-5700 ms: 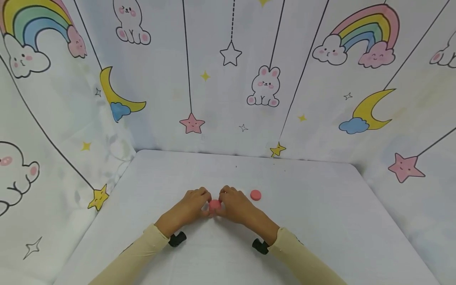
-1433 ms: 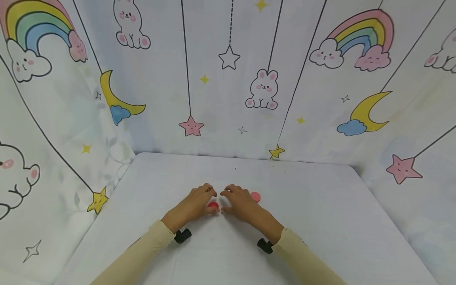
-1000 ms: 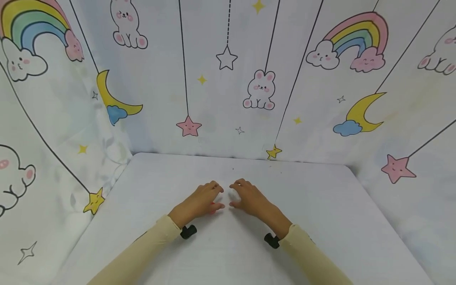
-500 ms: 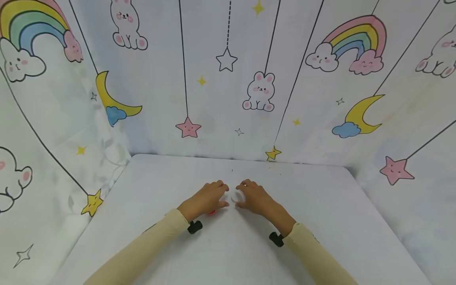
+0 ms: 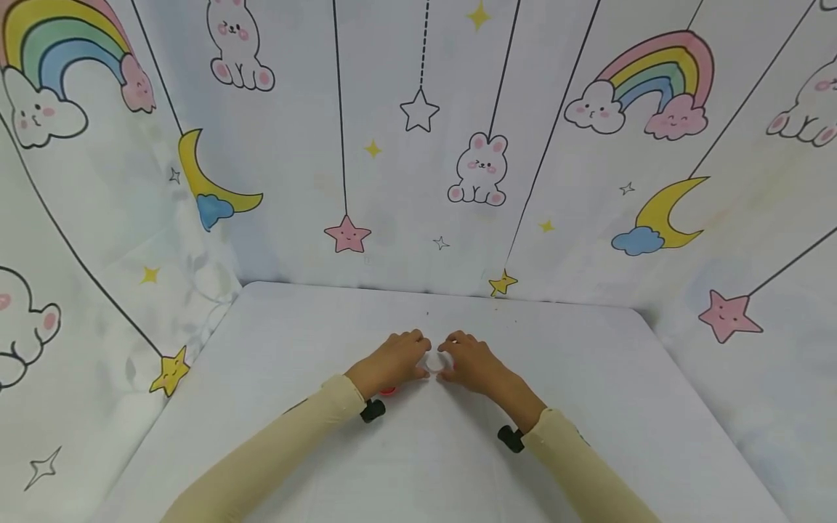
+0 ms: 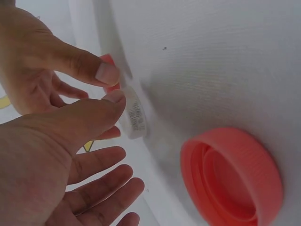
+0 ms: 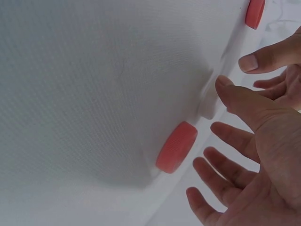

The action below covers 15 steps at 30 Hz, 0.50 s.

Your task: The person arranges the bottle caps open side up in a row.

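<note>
A small white bottle cap (image 5: 434, 362) lies on the table between my hands, with tiny print on its side in the left wrist view. My left hand (image 5: 391, 361) is at its left; the thumb tip overlaps its rim in the left wrist view while the other fingers stay spread. From the right, my right hand (image 5: 472, 365) is curved loosely around it, thumb tip close to the edge. A red bottle cap (image 6: 230, 174) rests hollow side up near my left wrist. Another red cap (image 7: 176, 148) sits beneath my right hand, mostly hidden in the head view.
The white table (image 5: 314, 312) runs back to a cloth backdrop (image 5: 399, 174) printed with stars, moons and rabbits. Side cloths rise left and right. A black wrist camera (image 5: 373, 411) hangs under the left wrist, another black camera (image 5: 511, 439) under the right.
Earlier both hands held a red cap; they let go of it and moved right. Over the last half second the left hand has come closer to the white cap, leaving the red one behind.
</note>
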Tool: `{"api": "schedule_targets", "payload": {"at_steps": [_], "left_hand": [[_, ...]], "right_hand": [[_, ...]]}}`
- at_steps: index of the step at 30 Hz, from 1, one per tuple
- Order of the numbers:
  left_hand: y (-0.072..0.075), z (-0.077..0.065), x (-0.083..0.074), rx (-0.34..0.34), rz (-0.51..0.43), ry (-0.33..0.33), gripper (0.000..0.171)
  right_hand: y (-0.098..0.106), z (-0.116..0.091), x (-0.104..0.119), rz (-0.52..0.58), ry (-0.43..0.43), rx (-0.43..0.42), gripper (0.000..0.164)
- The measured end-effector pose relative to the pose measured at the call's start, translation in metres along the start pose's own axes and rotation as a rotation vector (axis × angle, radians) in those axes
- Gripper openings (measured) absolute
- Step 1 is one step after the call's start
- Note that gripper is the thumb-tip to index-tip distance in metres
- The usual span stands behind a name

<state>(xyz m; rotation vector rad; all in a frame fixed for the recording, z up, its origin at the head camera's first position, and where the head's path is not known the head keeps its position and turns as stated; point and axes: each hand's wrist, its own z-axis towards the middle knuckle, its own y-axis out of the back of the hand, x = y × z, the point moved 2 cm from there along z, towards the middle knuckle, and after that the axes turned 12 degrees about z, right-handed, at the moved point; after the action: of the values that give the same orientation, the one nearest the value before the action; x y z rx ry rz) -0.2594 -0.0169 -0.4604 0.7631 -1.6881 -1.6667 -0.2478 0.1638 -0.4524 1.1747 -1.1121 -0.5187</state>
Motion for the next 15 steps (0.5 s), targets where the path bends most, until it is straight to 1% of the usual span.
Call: {"api": "schedule_targets", "payload": {"at_steps": [7, 11, 15], "left_hand": [[-0.005, 0.011, -0.004, 0.010, 0.064, 0.003, 0.051], [-0.005, 0.013, -0.006, 0.017, 0.058, 0.015, 0.049], [-0.003, 0.014, -0.006, 0.020, 0.039, 0.020, 0.047]], "right_hand": [[-0.003, 0.000, -0.004, -0.006, 0.037, -0.022, 0.043], [-0.005, 0.001, -0.006, -0.009, 0.048, -0.028, 0.041], [-0.006, 0.002, -0.006, 0.000, 0.033, -0.027, 0.038]]}}
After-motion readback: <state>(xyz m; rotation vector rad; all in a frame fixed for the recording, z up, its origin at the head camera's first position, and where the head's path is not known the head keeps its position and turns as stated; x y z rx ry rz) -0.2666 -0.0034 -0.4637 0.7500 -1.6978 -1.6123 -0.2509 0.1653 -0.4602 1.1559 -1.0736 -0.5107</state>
